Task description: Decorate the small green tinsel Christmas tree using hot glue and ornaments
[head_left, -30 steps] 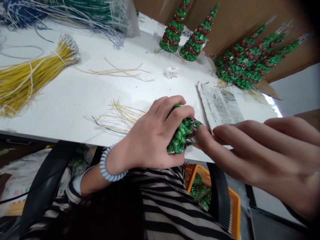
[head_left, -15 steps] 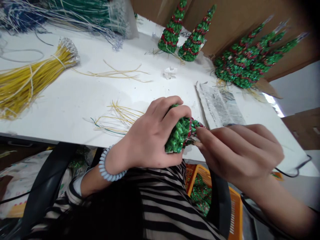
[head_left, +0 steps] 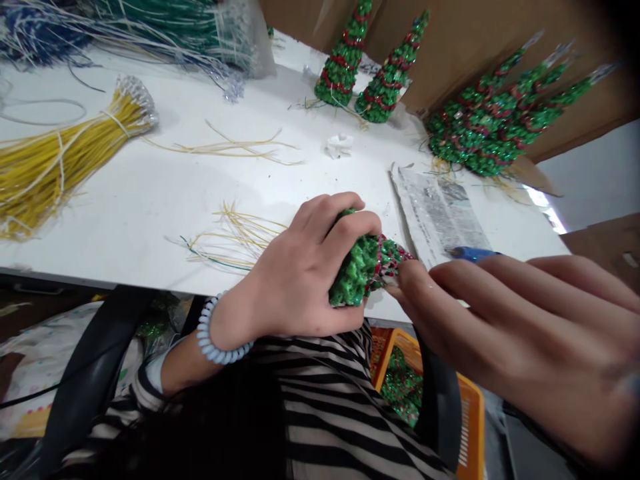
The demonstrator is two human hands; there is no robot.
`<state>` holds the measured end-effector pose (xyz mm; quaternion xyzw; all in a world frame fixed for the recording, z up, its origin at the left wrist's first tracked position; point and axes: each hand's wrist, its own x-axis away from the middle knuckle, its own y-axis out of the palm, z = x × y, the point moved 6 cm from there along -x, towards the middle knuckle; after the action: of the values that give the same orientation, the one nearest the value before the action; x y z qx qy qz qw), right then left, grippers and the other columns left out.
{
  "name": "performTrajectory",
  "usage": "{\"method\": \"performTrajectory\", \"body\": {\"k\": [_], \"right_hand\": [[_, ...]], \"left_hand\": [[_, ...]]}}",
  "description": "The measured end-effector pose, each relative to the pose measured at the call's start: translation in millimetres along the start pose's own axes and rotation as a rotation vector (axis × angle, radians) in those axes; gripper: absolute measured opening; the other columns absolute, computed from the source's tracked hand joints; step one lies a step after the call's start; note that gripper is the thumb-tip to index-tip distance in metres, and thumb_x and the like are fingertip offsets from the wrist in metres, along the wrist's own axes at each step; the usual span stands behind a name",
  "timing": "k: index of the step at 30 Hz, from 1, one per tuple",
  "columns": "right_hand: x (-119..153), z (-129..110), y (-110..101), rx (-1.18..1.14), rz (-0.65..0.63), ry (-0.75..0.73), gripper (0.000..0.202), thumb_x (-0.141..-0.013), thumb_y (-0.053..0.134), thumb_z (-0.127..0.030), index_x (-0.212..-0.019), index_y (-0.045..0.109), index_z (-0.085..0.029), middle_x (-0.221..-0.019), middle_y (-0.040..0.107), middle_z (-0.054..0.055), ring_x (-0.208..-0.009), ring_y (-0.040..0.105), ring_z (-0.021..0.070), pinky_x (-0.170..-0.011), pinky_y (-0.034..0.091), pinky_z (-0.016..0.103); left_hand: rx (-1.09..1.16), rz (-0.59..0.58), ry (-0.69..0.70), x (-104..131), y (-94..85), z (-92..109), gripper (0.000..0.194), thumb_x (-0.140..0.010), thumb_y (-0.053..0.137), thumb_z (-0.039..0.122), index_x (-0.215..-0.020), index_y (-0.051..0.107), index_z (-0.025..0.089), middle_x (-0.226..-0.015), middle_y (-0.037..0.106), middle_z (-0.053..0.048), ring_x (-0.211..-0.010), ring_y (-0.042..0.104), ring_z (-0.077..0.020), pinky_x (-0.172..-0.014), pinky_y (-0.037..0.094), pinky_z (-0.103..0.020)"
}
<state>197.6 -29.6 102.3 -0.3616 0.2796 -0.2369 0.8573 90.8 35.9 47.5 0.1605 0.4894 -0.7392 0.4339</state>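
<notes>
Wrapped round the base of a small green tinsel tree (head_left: 354, 273) with a red garland is my left hand (head_left: 305, 273). The tree lies on its side near the table's front edge, its tip pointing right. At its right part, my right hand (head_left: 500, 327) pinches with thumb and forefinger; what lies between the fingertips is too small to name. Yellow wires (head_left: 240, 230) and a green one lie just left of my left hand. A blue tool (head_left: 473, 253) shows on the newspaper (head_left: 440, 207) behind my right hand.
Two finished-looking trees (head_left: 343, 67) stand at the back, with a cluster of others (head_left: 495, 127) at the back right. A yellow wire bundle (head_left: 65, 160) lies on the white table (head_left: 125, 220) at left. Below is an orange crate (head_left: 470, 427). Green wires (head_left: 170, 27) lie at the back left.
My right hand has turned and its back has moved right and down, while its fingertips stay by the tree. The blue tool is now uncovered. My left hand keeps its hold.
</notes>
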Motion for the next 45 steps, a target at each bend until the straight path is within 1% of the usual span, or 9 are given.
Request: {"method": "performTrajectory", "body": {"k": [5, 14, 21, 24, 28, 32, 36, 42, 45], "right_hand": [[1.5, -1.9, -6.0, 0.016, -0.005, 0.034, 0.015, -0.091, 0.054, -0.02, -0.081, 0.064, -0.019, -0.054, 0.057, -0.002, -0.05, 0.042, 0.0145, -0.052, 0.023, 0.032], [-2.1, 1.8, 1.5, 0.012, -0.008, -0.071, 0.027, -0.095, 0.045, -0.018, -0.076, 0.064, -0.02, -0.055, 0.057, -0.001, -0.05, 0.042, 0.0137, -0.054, 0.026, 0.032], [-5.0, 3.0, 8.9, -0.082, 0.093, -0.099, 0.019, -0.086, 0.062, -0.015, -0.068, 0.058, -0.02, -0.051, 0.056, -0.006, -0.046, 0.043, 0.0088, -0.049, 0.026, 0.028], [-2.7, 5.8, 14.1, -0.14, 0.116, -0.025, 0.017, -0.086, 0.061, -0.016, -0.07, 0.058, -0.02, -0.054, 0.059, -0.005, -0.047, 0.044, 0.0096, -0.049, 0.026, 0.029], [-1.5, 7.1, 12.2, -0.143, 0.112, -0.019, 0.013, -0.083, 0.067, -0.018, -0.072, 0.06, -0.018, -0.054, 0.061, -0.002, -0.047, 0.044, 0.0103, -0.048, 0.027, 0.029], [-0.8, 8.1, 5.5, -0.107, 0.066, -0.048, 0.012, -0.083, 0.067, -0.018, -0.074, 0.059, -0.017, -0.051, 0.057, -0.004, -0.046, 0.042, 0.0106, -0.049, 0.026, 0.029], [2.0, 7.1, 4.5, -0.046, -0.027, -0.031, 0.013, -0.09, 0.055, -0.021, -0.079, 0.061, -0.019, -0.05, 0.048, -0.003, -0.05, 0.04, 0.0137, -0.052, 0.026, 0.032], [0.6, 1.1, -3.0, -0.037, -0.054, -0.107, 0.022, -0.092, 0.049, -0.013, -0.077, 0.063, -0.02, -0.062, 0.06, 0.001, -0.057, 0.047, 0.0154, -0.055, 0.024, 0.035], [-1.4, -0.6, -7.1, -0.041, -0.05, -0.165, 0.032, -0.092, 0.042, -0.007, -0.072, 0.061, -0.021, -0.064, 0.06, 0.001, -0.057, 0.044, 0.0162, -0.056, 0.021, 0.036]], "left_hand": [[0.011, 0.0, -0.001, 0.0, 0.1, -0.3, 0.061, -0.069, 0.067, 0.023, -0.121, 0.035, 0.024, -0.126, 0.047, -0.014, -0.123, 0.047, -0.0325, -0.102, 0.044, -0.053], [0.015, -0.007, 0.011, -0.1, 0.1, 1.1, 0.057, -0.071, 0.064, 0.023, -0.12, 0.035, 0.021, -0.127, 0.046, -0.017, -0.123, 0.045, -0.0344, -0.101, 0.044, -0.054], [0.0, -0.008, 0.003, -0.2, 1.2, 0.4, 0.062, -0.069, 0.066, 0.023, -0.121, 0.033, 0.025, -0.126, 0.045, -0.015, -0.123, 0.046, -0.0319, -0.102, 0.045, -0.054], [-0.005, -0.003, 0.009, 0.3, 1.3, 0.1, 0.062, -0.069, 0.067, 0.024, -0.121, 0.033, 0.025, -0.126, 0.046, -0.015, -0.123, 0.046, -0.0308, -0.102, 0.045, -0.053], [0.001, -0.007, 0.008, 0.6, 0.8, -0.4, 0.061, -0.069, 0.067, 0.025, -0.121, 0.034, 0.024, -0.125, 0.046, -0.015, -0.123, 0.046, -0.0314, -0.102, 0.045, -0.052], [0.012, -0.004, 0.011, 0.9, 0.2, -0.1, 0.061, -0.069, 0.067, 0.023, -0.121, 0.035, 0.022, -0.125, 0.047, -0.016, -0.123, 0.046, -0.0329, -0.103, 0.044, -0.052], [0.017, 0.002, 0.009, 1.1, 0.4, -0.3, 0.061, -0.07, 0.066, 0.024, -0.121, 0.034, 0.025, -0.126, 0.047, -0.014, -0.123, 0.046, -0.0331, -0.102, 0.044, -0.053], [0.013, 0.0, 0.005, 1.2, 0.3, -0.6, 0.06, -0.07, 0.066, 0.024, -0.121, 0.035, 0.023, -0.127, 0.046, -0.015, -0.124, 0.046, -0.0331, -0.103, 0.044, -0.054], [0.018, -0.015, -0.004, 1.0, 0.7, -0.8, 0.063, -0.068, 0.067, 0.026, -0.121, 0.034, 0.024, -0.128, 0.045, -0.014, -0.124, 0.045, -0.0343, -0.103, 0.043, -0.054]]}}
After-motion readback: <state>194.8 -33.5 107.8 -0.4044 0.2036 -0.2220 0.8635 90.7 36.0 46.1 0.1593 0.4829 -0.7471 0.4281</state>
